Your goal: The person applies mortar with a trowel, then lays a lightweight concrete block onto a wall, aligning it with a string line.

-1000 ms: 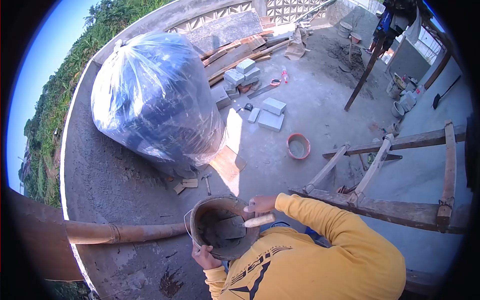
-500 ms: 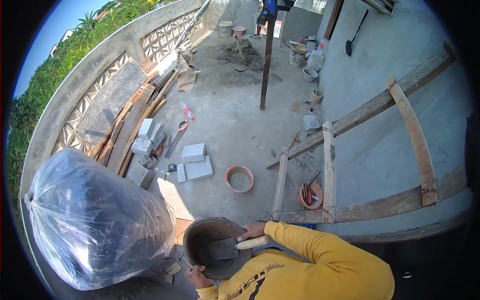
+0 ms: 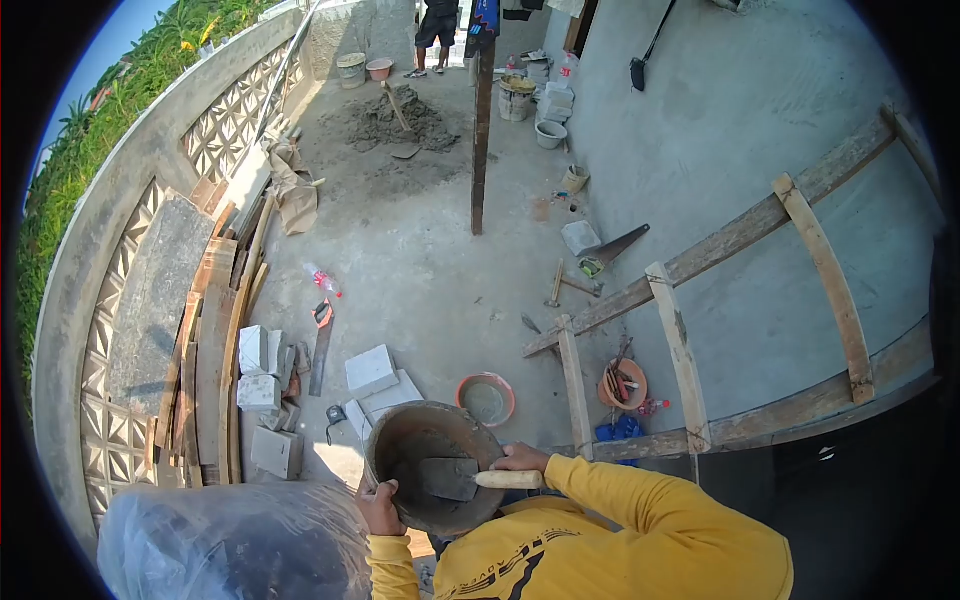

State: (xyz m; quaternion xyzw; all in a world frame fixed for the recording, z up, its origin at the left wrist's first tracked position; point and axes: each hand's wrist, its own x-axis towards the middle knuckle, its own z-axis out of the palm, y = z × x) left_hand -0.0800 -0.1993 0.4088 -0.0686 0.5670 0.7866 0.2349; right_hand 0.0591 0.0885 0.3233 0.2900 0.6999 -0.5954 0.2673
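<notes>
Since the earlier frame, the view has swung: the clear plastic bag (image 3: 235,548) sits lower at the left, and the bucket now overlaps the pale blocks (image 3: 372,370). The bucket (image 3: 385,425) stays in front of the yellow shirt (image 3: 620,545), between both hands. The left hand (image 3: 380,508) is closed on its near left rim, the right hand (image 3: 520,458) on its right rim; the hands are apart. The trowel (image 3: 510,480) has its blade inside, and its handle lies across the rim beside the right hand; whether the fingers touch it, I cannot tell. To carry this well, I think one should keep the rim rather level, pull evenly from both sides, and not let the handle slip.
</notes>
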